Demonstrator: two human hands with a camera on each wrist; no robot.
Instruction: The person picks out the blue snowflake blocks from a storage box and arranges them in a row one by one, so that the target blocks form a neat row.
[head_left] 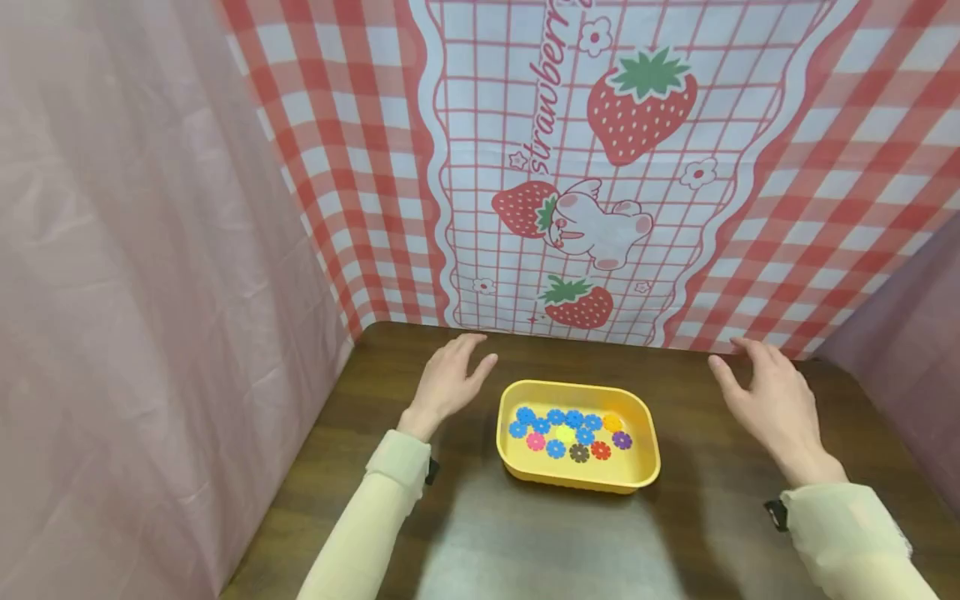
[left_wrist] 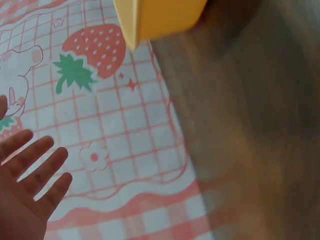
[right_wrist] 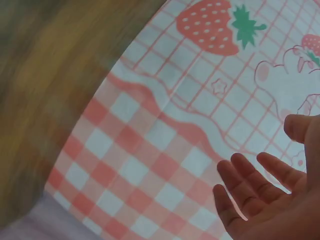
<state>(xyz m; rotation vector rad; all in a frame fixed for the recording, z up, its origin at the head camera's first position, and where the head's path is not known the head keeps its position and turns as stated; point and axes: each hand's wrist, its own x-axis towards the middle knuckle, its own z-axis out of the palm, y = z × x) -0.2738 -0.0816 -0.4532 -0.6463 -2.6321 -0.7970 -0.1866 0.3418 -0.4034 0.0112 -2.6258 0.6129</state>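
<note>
A yellow plastic tray [head_left: 577,481] sits on the dark wooden table, with several small notched discs inside. Most are blue [head_left: 556,449]; a pink disc [head_left: 536,442], a red disc [head_left: 601,451], a brown disc [head_left: 579,453], a purple disc [head_left: 622,440], an orange disc [head_left: 612,424] and a yellow disc [head_left: 565,433] lie among them. My left hand [head_left: 448,379] hovers left of the tray, fingers extended and holding nothing. Off to the tray's right, my right hand [head_left: 774,404] is raised with spread fingers, also holding nothing. Both wrist views show bare palms.
Behind the table [head_left: 480,533] hangs a red-checked cloth [head_left: 360,167] printed with strawberries. A pale pink curtain [head_left: 150,292] runs along the left side, and another curtain [head_left: 900,350] hangs at the right. Each wrist wears a dark strap under a pale sleeve.
</note>
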